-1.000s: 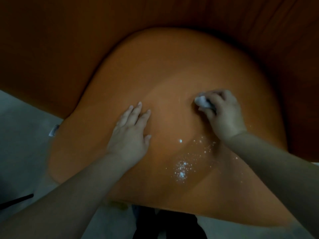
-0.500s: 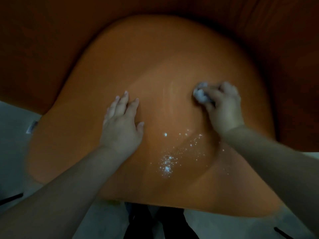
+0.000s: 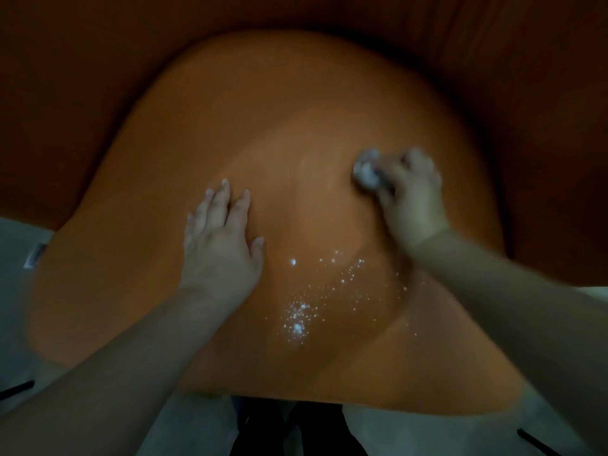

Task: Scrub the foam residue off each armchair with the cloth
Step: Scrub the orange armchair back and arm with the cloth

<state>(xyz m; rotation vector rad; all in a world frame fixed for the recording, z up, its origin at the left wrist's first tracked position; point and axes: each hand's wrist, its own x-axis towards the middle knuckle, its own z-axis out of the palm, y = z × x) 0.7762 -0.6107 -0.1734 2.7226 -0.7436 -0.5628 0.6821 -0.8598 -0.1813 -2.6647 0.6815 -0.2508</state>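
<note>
An orange armchair seat cushion point(image 3: 279, 120) fills the view. White foam specks point(image 3: 316, 297) are scattered over its near middle, densest toward the front. My right hand point(image 3: 411, 199) grips a small wadded white cloth point(image 3: 367, 171) and presses it on the cushion, above and right of the specks. My left hand point(image 3: 220, 245) lies flat on the cushion with straight fingers, just left of the foam. Faint wipe streaks show between the hands.
The darker orange backrest and arms point(image 3: 82, 77) wrap around the seat at the back and sides. Pale floor point(image 3: 13, 291) shows at the left and bottom. A small fabric tag point(image 3: 34, 255) hangs at the cushion's left edge. Dark chair legs point(image 3: 16, 388) show low down.
My right hand with the cloth has shifted only slightly over the cushion, rubbing the same spot. The left hand has stayed flat. The camera has moved a little.
</note>
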